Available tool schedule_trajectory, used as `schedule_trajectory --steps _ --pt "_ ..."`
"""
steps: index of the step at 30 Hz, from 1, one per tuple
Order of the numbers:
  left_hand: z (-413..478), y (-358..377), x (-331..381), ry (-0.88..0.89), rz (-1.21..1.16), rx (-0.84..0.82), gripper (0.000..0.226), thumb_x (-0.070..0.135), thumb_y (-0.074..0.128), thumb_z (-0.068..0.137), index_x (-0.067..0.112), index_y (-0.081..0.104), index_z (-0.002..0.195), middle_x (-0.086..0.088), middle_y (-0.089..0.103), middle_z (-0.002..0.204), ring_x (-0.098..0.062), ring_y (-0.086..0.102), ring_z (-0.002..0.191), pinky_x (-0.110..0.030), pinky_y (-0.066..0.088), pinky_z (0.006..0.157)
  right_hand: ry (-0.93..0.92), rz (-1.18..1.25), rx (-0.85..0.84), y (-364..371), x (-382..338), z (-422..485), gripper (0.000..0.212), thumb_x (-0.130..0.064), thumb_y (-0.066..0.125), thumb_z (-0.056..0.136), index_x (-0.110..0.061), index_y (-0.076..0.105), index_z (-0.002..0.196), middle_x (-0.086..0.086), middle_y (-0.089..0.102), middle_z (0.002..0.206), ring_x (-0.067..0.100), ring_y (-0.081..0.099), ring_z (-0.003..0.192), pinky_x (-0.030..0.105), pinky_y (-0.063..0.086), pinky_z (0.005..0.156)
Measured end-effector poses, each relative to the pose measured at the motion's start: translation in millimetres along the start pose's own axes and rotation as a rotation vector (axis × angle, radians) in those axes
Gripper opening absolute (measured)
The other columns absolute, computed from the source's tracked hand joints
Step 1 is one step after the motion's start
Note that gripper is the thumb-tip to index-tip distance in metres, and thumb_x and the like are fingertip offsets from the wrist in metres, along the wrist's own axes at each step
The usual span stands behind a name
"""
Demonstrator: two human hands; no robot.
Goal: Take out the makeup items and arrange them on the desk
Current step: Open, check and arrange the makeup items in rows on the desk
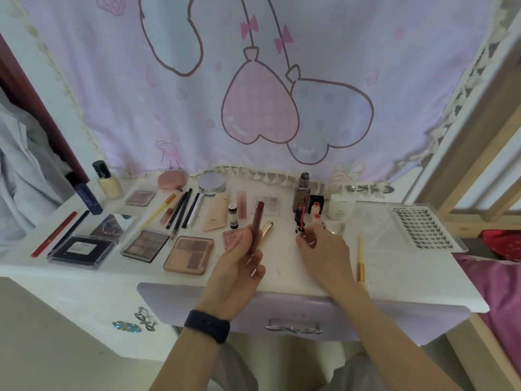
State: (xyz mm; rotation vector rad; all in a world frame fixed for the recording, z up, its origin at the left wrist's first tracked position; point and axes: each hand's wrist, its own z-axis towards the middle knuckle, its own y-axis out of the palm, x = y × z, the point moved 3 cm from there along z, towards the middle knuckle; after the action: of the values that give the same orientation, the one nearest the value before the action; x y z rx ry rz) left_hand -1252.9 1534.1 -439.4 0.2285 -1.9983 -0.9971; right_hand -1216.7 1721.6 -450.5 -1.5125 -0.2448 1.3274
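Head view, looking down at a white-topped bench (282, 273) crowded with makeup.

My left hand (239, 263), with a dark band (207, 326) on its wrist, reaches up from below with the palm side showing. Its grip is closed round one slim dark red lipstick tube (256, 221), held nearly upright above the middle of the bench.

My right hand (324, 251) lies low over the bench just to the right, back upward and fingers curled. Its grip pinches the base of one small lip gloss tube (300, 221) with a red top, which stands upright. I cannot tell whether that tube touches the bench.

One gold metal tube (267, 228) lies on the bench just behind my left hand.

Left of that hand, three flat palettes sit in a front row: one black case (83, 249), one brown eyeshadow palette (145, 244) and one peach palette (189, 255).

At the far left lie two pencils, one red pencil (53, 235) and one black pencil (70, 231).

Right of my right hand lie one yellow-handled brush (361, 258) and one clear tray of false lashes (423, 231).
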Motion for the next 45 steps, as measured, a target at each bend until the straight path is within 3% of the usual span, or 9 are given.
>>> schedule_trajectory --steps 7,11,17,20,26,30,35,45 --pt "-1 3 6 0.006 0.014 0.006 0.039 0.029 0.067 0.087 0.016 0.066 0.124 0.004 0.07 0.102 -0.007 0.056 0.068 -0.023 0.04 0.065 -0.008 -0.027 0.029 8 -3 0 0.019 -0.031 0.06 0.096 -0.018 0.064 0.107 -0.002 0.069 0.099 0.018 0.061 0.09 0.032 0.048 0.08" --pt "-2 2 9 0.01 0.011 -0.007 0.027 0.029 0.067 0.087 0.017 0.069 0.112 0.003 0.07 0.101 -0.008 0.056 0.068 -0.023 0.039 0.065 -0.013 -0.043 0.041 11 -1 2 0.017 -0.031 0.059 0.095 -0.017 0.064 0.103 -0.003 0.067 0.097 0.016 0.055 0.09 0.028 0.037 0.075" --pt "1 3 10 0.017 0.02 -0.003 0.023 0.029 0.067 0.088 0.018 0.071 0.107 0.003 0.071 0.1 -0.007 0.056 0.067 -0.024 0.04 0.065 -0.013 -0.035 0.056 12 1 1 0.019 -0.035 0.061 0.094 -0.018 0.064 0.103 -0.005 0.065 0.091 0.015 0.054 0.088 0.028 0.036 0.074" --pt "3 7 9 0.012 0.021 0.004 0.03 0.03 0.068 0.086 0.016 0.07 0.113 0.003 0.071 0.1 -0.008 0.056 0.068 -0.025 0.04 0.068 -0.003 -0.049 0.065 13 0 3 0.021 -0.041 0.061 0.093 -0.02 0.062 0.1 -0.006 0.063 0.089 0.015 0.055 0.086 0.027 0.035 0.075" --pt "6 10 9 0.015 0.024 0.009 0.037 0.03 0.068 0.086 0.015 0.068 0.119 0.003 0.071 0.101 -0.008 0.056 0.068 -0.025 0.04 0.067 -0.05 -0.036 0.093 16 0 4 0.018 -0.031 0.059 0.096 -0.016 0.067 0.1 -0.001 0.068 0.094 0.018 0.056 0.088 0.029 0.04 0.075" --pt "6 9 13 0.033 0.036 0.009 0.046 0.032 0.068 0.088 0.017 0.064 0.132 0.003 0.068 0.106 -0.007 0.056 0.068 -0.024 0.04 0.066 -0.048 -0.063 0.11 14 1 1 0.018 -0.03 0.06 0.095 -0.015 0.069 0.095 -0.001 0.068 0.091 0.015 0.05 0.084 0.027 0.033 0.072" --pt "7 8 14 0.051 0.079 -0.026 0.054 0.034 0.065 0.091 0.026 0.055 0.143 0.006 0.067 0.1 -0.006 0.05 0.07 -0.024 0.036 0.068 -0.027 -0.106 0.1 12 0 0 0.019 -0.032 0.057 0.095 -0.015 0.065 0.092 -0.001 0.064 0.09 0.018 0.051 0.085 0.029 0.035 0.074" --pt "10 7 12 0.027 0.038 0.006 0.044 0.033 0.07 0.085 0.023 0.068 0.128 0.004 0.067 0.105 -0.006 0.052 0.069 -0.023 0.039 0.067 0.003 -0.081 0.091 13 0 3 0.025 -0.046 0.057 0.094 -0.022 0.065 0.092 -0.007 0.064 0.087 0.015 0.054 0.086 0.028 0.036 0.075"
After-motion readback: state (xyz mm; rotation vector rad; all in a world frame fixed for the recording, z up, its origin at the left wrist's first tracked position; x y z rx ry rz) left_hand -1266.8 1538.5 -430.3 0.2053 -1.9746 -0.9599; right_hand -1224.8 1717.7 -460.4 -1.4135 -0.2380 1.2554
